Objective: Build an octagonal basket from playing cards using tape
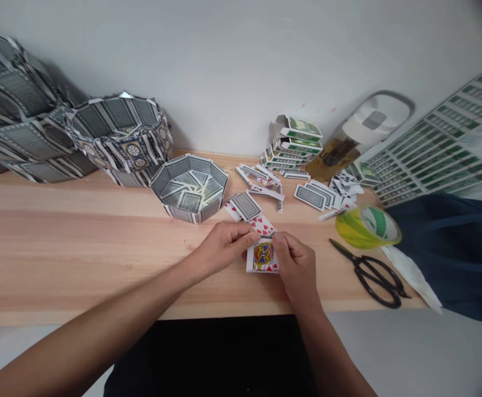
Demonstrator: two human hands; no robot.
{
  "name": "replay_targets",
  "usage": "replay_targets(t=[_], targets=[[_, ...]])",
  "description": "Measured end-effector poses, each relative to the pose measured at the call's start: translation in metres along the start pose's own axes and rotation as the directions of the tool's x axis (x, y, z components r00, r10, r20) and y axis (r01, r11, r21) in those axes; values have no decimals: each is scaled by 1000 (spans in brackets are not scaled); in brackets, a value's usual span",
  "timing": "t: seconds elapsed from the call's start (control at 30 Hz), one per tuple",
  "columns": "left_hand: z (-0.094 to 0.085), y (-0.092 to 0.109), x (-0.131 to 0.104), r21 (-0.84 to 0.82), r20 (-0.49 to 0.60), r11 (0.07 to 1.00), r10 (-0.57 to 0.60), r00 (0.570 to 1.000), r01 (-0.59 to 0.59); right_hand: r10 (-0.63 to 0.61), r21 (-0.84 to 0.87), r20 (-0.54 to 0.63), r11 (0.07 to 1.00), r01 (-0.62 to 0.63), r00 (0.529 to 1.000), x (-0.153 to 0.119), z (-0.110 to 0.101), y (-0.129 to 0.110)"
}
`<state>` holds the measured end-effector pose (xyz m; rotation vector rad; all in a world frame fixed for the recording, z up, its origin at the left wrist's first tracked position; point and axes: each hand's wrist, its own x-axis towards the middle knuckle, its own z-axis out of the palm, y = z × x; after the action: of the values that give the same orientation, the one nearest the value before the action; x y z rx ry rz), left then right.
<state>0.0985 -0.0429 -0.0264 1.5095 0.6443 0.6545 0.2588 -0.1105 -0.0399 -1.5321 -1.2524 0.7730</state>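
Near the front of the wooden table, my left hand (232, 245) and my right hand (296, 262) pinch the far edge of a playing card (263, 256) between thumbs and fingers. A face figure and red hearts show on it, and its far and left edges look folded. Just beyond my hands lie a heart card (262, 225) and a grey-backed card (247, 205), partly overlapping. An open bowl built of folded cards (168, 207) stands to the left of them. My fingertips behind the card are hidden.
Folded cards (261, 179) and grey-backed cards (310, 196) lie behind my hands, below stacked card boxes (292, 149). At right are yellow tape (348, 229), black scissors (375, 278) and a bottle (335, 149). Taller card structures (30, 138) and a patterned card basket (119, 146) stand left.
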Motion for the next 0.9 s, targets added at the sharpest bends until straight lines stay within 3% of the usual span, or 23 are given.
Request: replay_targets(t=[0.2, 0.4, 0.67, 0.9], targets=[[-1, 3, -1, 8, -19, 1000, 11, 1000, -11, -51, -16, -2, 999, 51, 999, -1, 1, 0], [1, 0, -1, -70, -33, 997, -31, 999, 28, 25, 50, 18, 998, -26, 1000, 0, 1, 1], [-7, -5, 3, -42, -259, 999, -39, 965, 29, -19, 98, 154, 995, 4, 988, 1, 1, -1], [-7, -9, 1, -64, -286, 998, -19, 958, 1, -31, 62, 176, 998, 21, 984, 3, 2, -5]])
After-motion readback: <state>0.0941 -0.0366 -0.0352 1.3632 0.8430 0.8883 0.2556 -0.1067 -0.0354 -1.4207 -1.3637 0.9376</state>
